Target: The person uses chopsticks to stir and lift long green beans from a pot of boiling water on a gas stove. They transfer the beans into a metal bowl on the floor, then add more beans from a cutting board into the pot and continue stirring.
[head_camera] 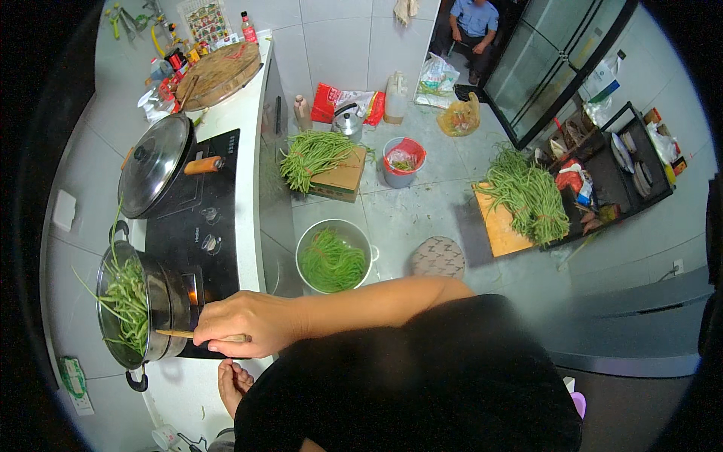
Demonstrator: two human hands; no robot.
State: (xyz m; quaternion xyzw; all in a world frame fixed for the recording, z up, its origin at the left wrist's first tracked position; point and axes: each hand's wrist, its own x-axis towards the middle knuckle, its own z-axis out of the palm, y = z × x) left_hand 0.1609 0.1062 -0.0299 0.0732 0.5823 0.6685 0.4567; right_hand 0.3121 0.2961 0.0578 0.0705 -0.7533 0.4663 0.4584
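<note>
My right hand [243, 322] grips wooden chopsticks [176, 334], their tips at the near rim of a steel pot [161, 313]. Long green beans [127, 299] are heaped in the pot, and a few trail over its rim. An orange glow shows beside the pot on the black gas hob [217, 271]. Below my right forearm, my left hand [232, 384] is by the counter edge with its fingers curled in loosely; nothing shows in them. Behind the pot on the hob stands a wok with a glass lid [155, 164].
A round wooden chopping board [220, 76] lies on the white counter [248, 198]. On the floor stand a metal basin of beans [302, 263], a cardboard box [344, 178] under more beans, and a bucket [395, 179]. A person [474, 25] sits beyond the doorway.
</note>
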